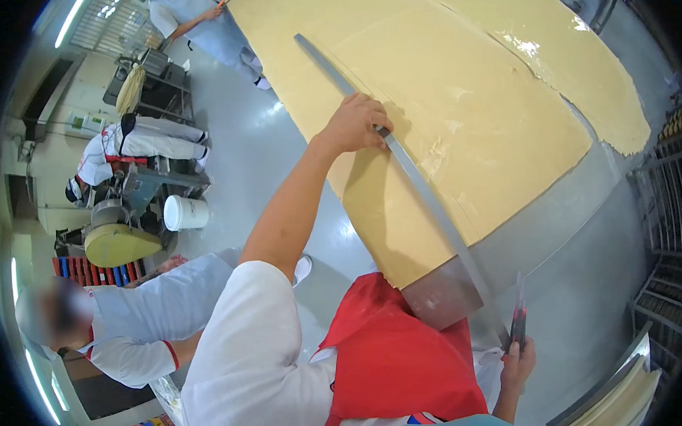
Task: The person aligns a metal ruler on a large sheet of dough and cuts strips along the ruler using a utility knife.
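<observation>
A wide sheet of pale yellow dough point(438, 88) lies over the steel table point(448, 298). Across it, at a slant, runs a long metal straightedge point(433, 198) whose near end reaches past the dough's edge. My left hand point(356, 124) grips this straightedge near its middle, fingers wrapped over it. Low on the right, beside the table's near edge, my right hand point(518, 365) holds a knife point(519, 323) with a black and red handle, blade pointing up and away from me. The knife is apart from the dough. Faint straight lines mark the dough near the straightedge.
Another dough strip point(590, 79) lies on the far right. One co-worker point(197, 20) stands at the table's far left; another person point(154, 304) is close on my left. A third point(142, 140) bends by a machine near a white bucket point(186, 213). Racks point(665, 204) stand right.
</observation>
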Available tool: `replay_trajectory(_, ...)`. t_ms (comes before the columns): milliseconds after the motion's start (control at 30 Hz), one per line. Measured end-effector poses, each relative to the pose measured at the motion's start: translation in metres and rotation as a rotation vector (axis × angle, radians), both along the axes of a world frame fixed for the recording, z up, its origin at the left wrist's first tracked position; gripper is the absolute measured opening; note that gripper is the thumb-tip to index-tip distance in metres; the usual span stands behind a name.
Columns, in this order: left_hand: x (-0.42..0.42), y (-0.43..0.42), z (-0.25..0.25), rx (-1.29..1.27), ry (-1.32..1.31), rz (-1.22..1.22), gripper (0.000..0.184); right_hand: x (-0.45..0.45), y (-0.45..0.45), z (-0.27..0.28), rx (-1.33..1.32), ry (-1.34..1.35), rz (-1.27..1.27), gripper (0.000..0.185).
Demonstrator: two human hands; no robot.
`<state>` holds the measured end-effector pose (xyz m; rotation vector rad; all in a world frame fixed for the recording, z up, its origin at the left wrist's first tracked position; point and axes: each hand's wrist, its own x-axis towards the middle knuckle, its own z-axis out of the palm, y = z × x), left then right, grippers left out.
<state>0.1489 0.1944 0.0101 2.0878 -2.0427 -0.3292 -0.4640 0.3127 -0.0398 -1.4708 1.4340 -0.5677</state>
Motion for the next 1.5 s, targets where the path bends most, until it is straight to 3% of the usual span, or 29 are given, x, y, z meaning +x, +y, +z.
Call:
replay_trajectory(233, 0.005, 0.0, -0.004, 0.052, 0.037, -0.007, 0.043, 0.0, -0.003, -0.006, 0.056, -0.023, -0.041, 0.051)
replay_trajectory(333, 0.017, 0.003, -0.01, -0.024, 0.168, 0.056, 0.06, 0.0, -0.005, -0.002, 0.071, -0.023, -0.037, 0.05)
replay_trajectory(400, 0.027, -0.002, -0.013, -0.097, 0.035, 0.306, 0.086, 0.001, -0.006, -0.001, 0.075, -0.024, -0.042, 0.05)
replay_trajectory(433, 0.032, -0.005, -0.019, -0.094, 0.034, 0.305, 0.086, 0.002, -0.007, 0.0, 0.076, -0.02, -0.04, 0.05)
replay_trajectory(500, 0.038, -0.008, -0.028, -0.035, -0.082, 0.479, 0.106, 0.002, -0.009, 0.0, 0.081, -0.016, -0.04, 0.05)
replay_trajectory(733, 0.051, -0.023, -0.046, 0.201, -0.206, 0.462, 0.116, -0.001, -0.017, 0.01, 0.05, 0.009, -0.029, 0.048)
replay_trajectory(800, 0.064, -0.026, -0.056, 0.106, -0.328, 0.353, 0.109, -0.004, -0.018, 0.009, 0.067, 0.062, -0.001, 0.046)
replay_trajectory(867, 0.057, -0.029, -0.038, 0.059, -0.015, 0.253, 0.098, -0.01, -0.016, 0.011, 0.134, 0.182, 0.006, 0.044)
replay_trajectory(900, 0.058, -0.027, -0.037, 0.111, -0.06, 0.272, 0.093, -0.009, -0.015, 0.014, 0.17, 0.242, 0.019, 0.042)
replay_trajectory(967, 0.065, -0.019, -0.051, 0.068, -0.161, 0.265, 0.085, -0.004, -0.003, 0.006, 0.112, 0.053, -0.085, 0.035)
replay_trajectory(1000, 0.049, -0.015, -0.035, 0.121, -0.059, 0.242, 0.102, -0.008, 0.0, 0.006, 0.143, 0.043, -0.076, 0.04)
replay_trajectory(1033, 0.048, -0.011, -0.042, 0.139, -0.039, 0.223, 0.102, -0.009, 0.001, 0.005, 0.167, 0.018, -0.06, 0.044)
replay_trajectory(1100, 0.052, -0.006, -0.045, 0.201, -0.205, 0.349, 0.128, -0.004, 0.004, 0.006, 0.194, 0.043, -0.073, 0.045)
replay_trajectory(1133, 0.052, -0.005, -0.044, 0.209, -0.201, 0.34, 0.128, -0.001, 0.004, 0.006, 0.204, 0.049, -0.069, 0.046)
replay_trajectory(1200, 0.051, -0.006, -0.036, 0.297, -0.167, 0.377, 0.147, 0.002, -0.002, 0.012, 0.208, 0.071, -0.063, 0.047)
replay_trajectory(1500, 0.063, -0.008, -0.046, 0.294, -0.183, 0.336, 0.146, 0.002, -0.005, 0.003, 0.24, 0.017, -0.098, 0.048)
